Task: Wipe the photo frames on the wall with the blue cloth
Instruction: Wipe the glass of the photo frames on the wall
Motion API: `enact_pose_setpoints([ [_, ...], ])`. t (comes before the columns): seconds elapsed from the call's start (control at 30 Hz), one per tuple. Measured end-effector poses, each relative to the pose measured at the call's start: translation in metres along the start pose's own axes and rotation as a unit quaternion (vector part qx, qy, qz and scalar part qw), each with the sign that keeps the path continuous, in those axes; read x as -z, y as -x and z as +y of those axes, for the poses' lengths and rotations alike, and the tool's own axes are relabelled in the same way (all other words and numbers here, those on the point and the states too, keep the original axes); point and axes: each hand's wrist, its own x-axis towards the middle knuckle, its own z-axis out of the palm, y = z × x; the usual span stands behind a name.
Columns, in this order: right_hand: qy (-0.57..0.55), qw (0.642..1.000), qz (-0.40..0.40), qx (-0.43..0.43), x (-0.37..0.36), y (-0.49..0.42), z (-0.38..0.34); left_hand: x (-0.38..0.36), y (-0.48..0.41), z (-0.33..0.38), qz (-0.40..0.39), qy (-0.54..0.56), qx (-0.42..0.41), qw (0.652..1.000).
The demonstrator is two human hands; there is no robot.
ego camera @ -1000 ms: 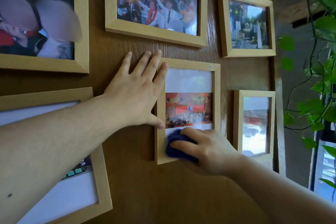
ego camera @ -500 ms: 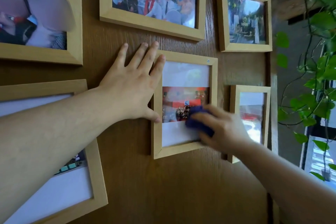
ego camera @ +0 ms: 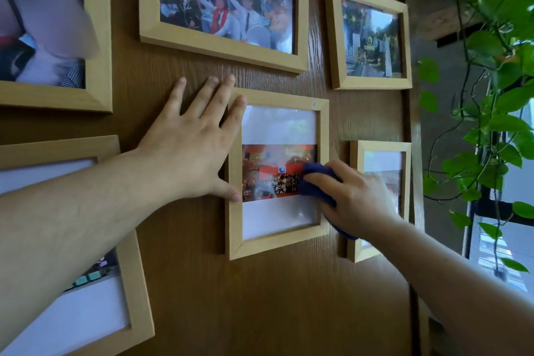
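Note:
A small pale wooden photo frame (ego camera: 277, 243) hangs in the middle of the brown wood wall, holding a red picture between white bands. My left hand (ego camera: 190, 150) lies flat on the wall, fingers spread, with thumb and forefinger touching the frame's left edge. My right hand (ego camera: 355, 196) presses a dark blue cloth (ego camera: 313, 182) against the glass at the frame's right side, over the picture's right end. Part of the cloth hangs out below my palm.
Several more wooden frames surround it: a large one (ego camera: 222, 46) above, one (ego camera: 372, 84) at upper right, a narrow one (ego camera: 404, 147) to the right, two at the left. A leafy green vine (ego camera: 491, 130) hangs at the right beside a window.
My right hand moved the cloth from the frame's lower left up and right across the glass to its right side. My left hand has kept its place.

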Motion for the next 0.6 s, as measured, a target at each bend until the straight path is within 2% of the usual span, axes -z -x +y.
enact_pose_setpoints([
  [0.13,-0.069,0.995,-0.074,-0.003,-0.015,0.034,-0.021,0.003,0.001,0.002,-0.008,-0.002,0.001,1.0],
  [0.2,-0.106,0.991,-0.075,-0.027,-0.014,0.036,-0.025,0.004,0.001,0.003,-0.01,-0.001,0.005,1.0],
  [0.4,-0.132,0.989,0.013,-0.067,0.016,-0.01,-0.017,0.011,0.011,0.003,-0.004,0.011,0.004,1.0],
  [0.6,-0.125,0.984,0.097,-0.088,0.045,-0.071,-0.006,0.04,0.017,-0.023,0.152,-0.013,-0.064,0.986],
])
